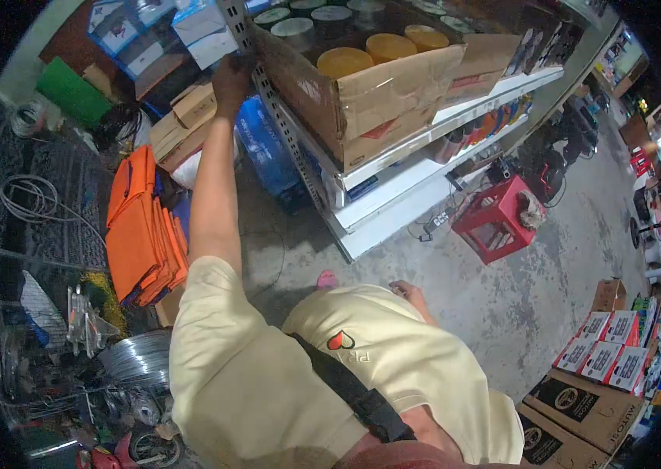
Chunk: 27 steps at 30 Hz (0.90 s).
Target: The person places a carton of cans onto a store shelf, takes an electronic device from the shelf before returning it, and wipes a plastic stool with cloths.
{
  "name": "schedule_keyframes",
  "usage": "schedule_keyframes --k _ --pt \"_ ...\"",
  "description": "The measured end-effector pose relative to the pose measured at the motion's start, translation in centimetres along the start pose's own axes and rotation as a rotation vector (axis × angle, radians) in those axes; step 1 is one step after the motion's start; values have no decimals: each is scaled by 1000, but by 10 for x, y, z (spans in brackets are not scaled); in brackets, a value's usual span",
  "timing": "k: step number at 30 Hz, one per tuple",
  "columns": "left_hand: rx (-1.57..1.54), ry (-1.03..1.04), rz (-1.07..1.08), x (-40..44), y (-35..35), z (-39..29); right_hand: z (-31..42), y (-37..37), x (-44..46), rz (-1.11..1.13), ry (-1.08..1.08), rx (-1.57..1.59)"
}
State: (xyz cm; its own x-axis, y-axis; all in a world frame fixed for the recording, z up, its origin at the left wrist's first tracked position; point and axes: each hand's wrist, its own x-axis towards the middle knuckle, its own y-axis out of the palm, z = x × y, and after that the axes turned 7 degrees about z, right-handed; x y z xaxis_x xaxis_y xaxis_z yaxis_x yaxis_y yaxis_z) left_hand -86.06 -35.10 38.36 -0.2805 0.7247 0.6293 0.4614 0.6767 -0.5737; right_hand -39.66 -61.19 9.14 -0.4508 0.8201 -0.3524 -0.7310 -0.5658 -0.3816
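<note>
My left arm stretches up and away, and my left hand (232, 84) is at the perforated metal upright (283, 133) of a shelf, beside white-and-blue boxes (204, 35). Shadow darkens that hand, so its fingers cannot be made out. Low in front of my body, my right hand (410, 292) hangs near my shirt with its fingers partly spread and nothing visible in them. Right of the upright, an open cardboard box (401, 98) on the shelf holds containers with yellow lids (344, 62) and others with pale green lids.
Folded orange material (139, 234) lies left of my arm. Blue packages (268, 152) stand behind the upright. A red plastic stool (495, 219) is on the concrete floor to the right, near cables. Cartons (581, 406) are stacked at the lower right, wire coils (139, 359) at the lower left.
</note>
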Motion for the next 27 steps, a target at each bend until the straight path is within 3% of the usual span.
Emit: schedule_keyframes --k 2,3,4,5,6,7,8,9,10,11,12,13,14,15,17,20,22,24,26,27 --pt "50 -25 33 -13 -11 -21 0 -5 -2 19 26 19" --pt "-10 17 -47 -18 -11 -20 0 -6 0 16 17 23" --pt "-77 59 -118 -27 -2 -7 -2 -8 0 -3 9 -8" --pt "-176 -99 -83 -32 15 31 -5 -8 -4 -25 11 -35" --pt "-209 -129 -85 -46 25 52 -5 -10 -7 -42 22 -25" --pt "-220 -48 -80 -66 35 74 -5 -13 -9 -54 41 -15" --pt "211 109 -104 -99 41 88 -17 -13 -8 -74 -23 -25" --pt "26 -28 -35 -135 44 75 -16 -18 -13 -84 -18 -16" --pt "174 -478 160 -169 45 50 -15 -23 -16 -94 -21 -8" --pt "53 -415 440 -206 60 88 -31 -23 -16 -118 -47 -37" --pt "7 -397 333 -254 78 85 -51 -20 -16 -144 -75 -64" --pt "98 -561 576 -291 77 62 -67 -19 -19 -169 -63 -8" --pt "-10 -449 897 -329 98 89 -73 -24 -27 -178 -52 3" --pt "-225 -1023 914 -339 85 -1 -77 -30 -35 -165 -7 95" --pt "-347 -1186 1210 -394 132 -2 -84 -46 -47 -185 56 255" --pt "-521 -1065 1497 -417 192 -83 -68 -88 -56 -339 41 7" --pt "-679 -1059 1534 -414 216 -163 -31 -118 -59 -536 -155 -71" --pt "-973 -1100 1673 -414 239 -223 20 -143 -66 -616 -220 -1" --pt "-1393 -1016 1858 -421 263 -262 55 -159 -70 -723 -361 -105" --pt "-1393 -984 1877 -417 272 -275 62 -162 -68 -799 -403 -196"
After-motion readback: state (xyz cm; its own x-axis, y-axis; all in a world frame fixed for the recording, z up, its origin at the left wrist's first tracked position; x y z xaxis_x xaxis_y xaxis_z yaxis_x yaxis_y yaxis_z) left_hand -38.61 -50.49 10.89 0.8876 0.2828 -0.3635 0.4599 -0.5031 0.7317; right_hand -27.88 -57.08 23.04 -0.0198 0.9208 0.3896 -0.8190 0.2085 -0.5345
